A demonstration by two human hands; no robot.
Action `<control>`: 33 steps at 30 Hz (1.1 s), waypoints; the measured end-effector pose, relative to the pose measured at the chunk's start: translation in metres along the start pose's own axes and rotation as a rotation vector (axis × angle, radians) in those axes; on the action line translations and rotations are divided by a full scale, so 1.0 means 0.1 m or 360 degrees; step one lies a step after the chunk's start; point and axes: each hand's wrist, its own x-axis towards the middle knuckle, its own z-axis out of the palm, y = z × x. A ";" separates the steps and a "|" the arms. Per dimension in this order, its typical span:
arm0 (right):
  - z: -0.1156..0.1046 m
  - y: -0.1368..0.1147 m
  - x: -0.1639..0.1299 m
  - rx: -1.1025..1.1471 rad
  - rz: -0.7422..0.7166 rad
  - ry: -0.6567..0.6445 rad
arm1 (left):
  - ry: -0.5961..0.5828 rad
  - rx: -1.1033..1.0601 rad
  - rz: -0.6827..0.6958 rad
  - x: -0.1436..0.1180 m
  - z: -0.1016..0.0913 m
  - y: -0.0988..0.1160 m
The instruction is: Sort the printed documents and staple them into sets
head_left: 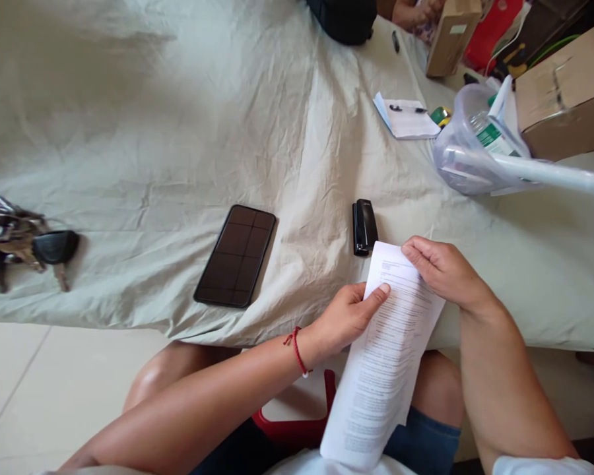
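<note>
While both hands grip it, the printed sheet (386, 356) hangs over the near edge of the tabletop (178, 132), its top corner just short of the black stapler (364, 226) and its lower end curling over the person's lap.

Item, left hand (349, 316): closed on the sheet's left edge, thumb laid across the print, a red cord at the wrist.
Item, right hand (443, 267): closed on the sheet's top right corner, fingers curled over the margin.
Handling note: the paper looks thin and slack; it is judged best held taut between the two grips, with the top edges squared against each other, so that the corner lies flat and does not crease. Whether one leaf or several is held cannot be told.

Item, stapler: lying flat on the pale cloth, just beyond the sheet's top edge, touching neither hand.
Item, phone (236, 255): dark screen up, left of the stapler, near the tabletop edge.
Item, keys (24, 241): a bunch with a black fob, far left, well apart.
Item, notepad (406, 119): with a pen on it, far side.
Item, clear plastic jar (468, 142): on its side, right, beside a cardboard box (567, 92).

Obstruction: none lies between hands and stapler; the phone sits near enough to be knocked by a left elbow.
</note>
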 end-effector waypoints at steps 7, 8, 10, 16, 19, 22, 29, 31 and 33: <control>0.14 -0.03 0.08 -0.0022 -0.0084 -0.0323 | 0.0431 0.0763 0.0162 0.08 -0.08 0.12; 0.17 -0.02 0.10 -0.0016 -0.0084 -0.0330 | 0.0478 0.0871 0.0138 0.09 -0.09 0.14; 0.23 0.01 0.13 0.0001 -0.0086 -0.0344 | 0.0566 0.1041 0.0094 0.12 -0.09 0.17; 0.43 0.18 0.27 -0.0006 -0.0104 -0.0253 | 0.0663 0.1243 -0.0019 0.18 -0.08 0.31; 0.46 0.22 0.31 -0.0046 -0.0095 -0.0190 | 0.0668 0.1590 -0.0061 0.19 -0.06 0.43; 0.45 0.22 0.33 -0.0064 -0.0095 -0.0172 | 0.0690 0.1885 -0.0063 0.21 -0.03 0.50; 0.40 0.18 0.41 -0.0179 -0.0098 -0.0251 | 0.0708 0.2107 -0.0163 0.28 -0.01 0.56; 0.40 0.17 0.44 -0.0201 -0.0115 -0.0262 | 0.0724 0.2134 -0.0169 0.31 -0.01 0.58; 0.39 0.18 0.46 -0.0209 -0.0116 -0.0264 | 0.0736 0.2137 -0.0167 0.33 -0.01 0.59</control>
